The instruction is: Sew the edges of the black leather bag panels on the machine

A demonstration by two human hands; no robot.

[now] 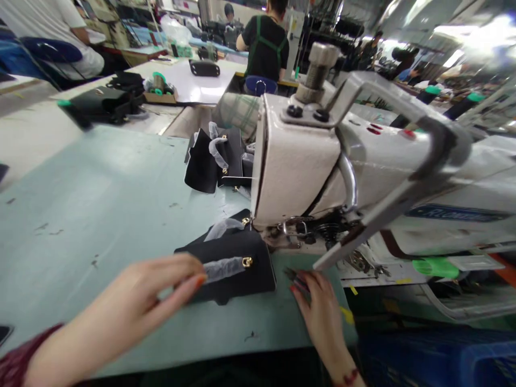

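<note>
A small pointed tool [300, 284] is grasped in the fingers of the right hand [321, 306] beside a black bag [245, 282], which is laid on the table [133, 209]. The left hand [155, 293] is pinched near the wrapped handle [226, 268]; whether it is gripped cannot be told.

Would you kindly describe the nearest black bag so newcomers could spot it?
Start at the white sewing machine, then the green table beside it. The black bag lies by the left hand, nearest the table's front edge, unlike the bags farther back.
</note>
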